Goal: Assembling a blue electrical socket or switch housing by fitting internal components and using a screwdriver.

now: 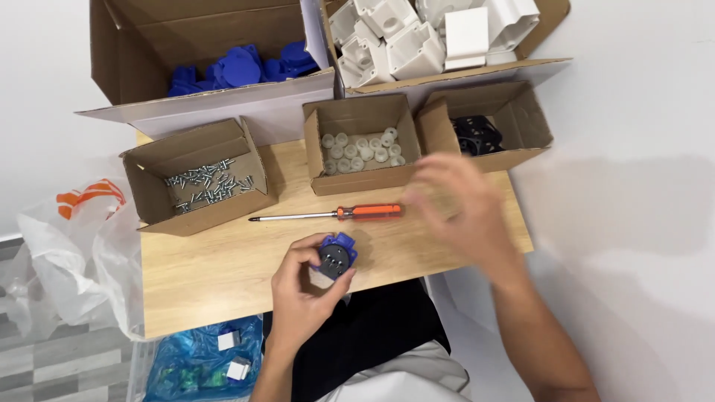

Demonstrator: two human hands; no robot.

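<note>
Here, seen from above, a person sits at a small wooden worktop set with open cardboard boxes.

Left hand: the left hand is closed around a small blue and grey round part, gripping it at the near edge of the worktop with its grey face turned up.

Right hand: the right hand is empty, fingers loosely spread and blurred with motion, above the worktop's right side, just beside the handle end of the screwdriver.

Screwdriver: an orange-handled screwdriver lies flat across the middle of the worktop, tip pointing left, just beyond the held part.

Near boxes: a box of silver screws at left, a box of small white round pieces in the centre, a box of black parts at right.

Far boxes: a large box of blue parts and a large box of white plastic housings.

Surroundings: a white plastic bag at far left; a blue bag with two small white pieces below the worktop.

Handling advice: as a judgement, the work goes best with the part kept steady and level in the left hand, grey face up, while the right hand picks one item cleanly rather than sweeping across the boxes.
</note>
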